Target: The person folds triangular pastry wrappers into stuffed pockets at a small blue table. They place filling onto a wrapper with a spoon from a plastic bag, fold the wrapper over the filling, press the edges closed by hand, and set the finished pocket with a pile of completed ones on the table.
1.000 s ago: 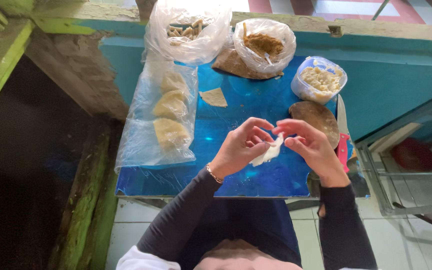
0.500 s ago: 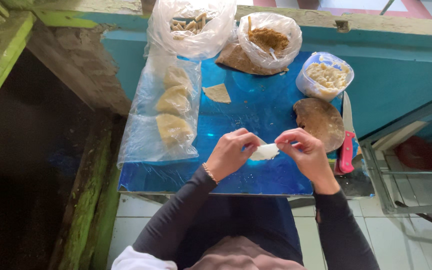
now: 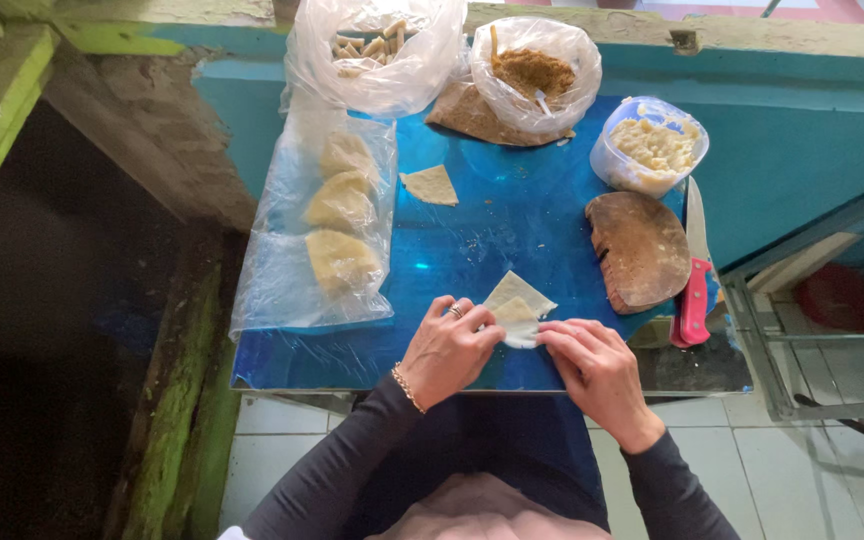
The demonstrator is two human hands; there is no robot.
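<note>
Both hands, left (image 3: 447, 348) and right (image 3: 592, 365), pinch a pale wrapper (image 3: 517, 305) with closed fingers at the near edge of the blue desk (image 3: 512, 220). Beyond lie a board (image 3: 642, 248), knife (image 3: 694, 290) and bags (image 3: 332, 220).

The wrapper (image 3: 518, 305) is partly covered by both hands (its near edge hidden under the fingertips). The clear bag (image 3: 377, 45) is cut off at the picture's top edge. The red object (image 3: 840, 297) behind glass is blurred.
</note>
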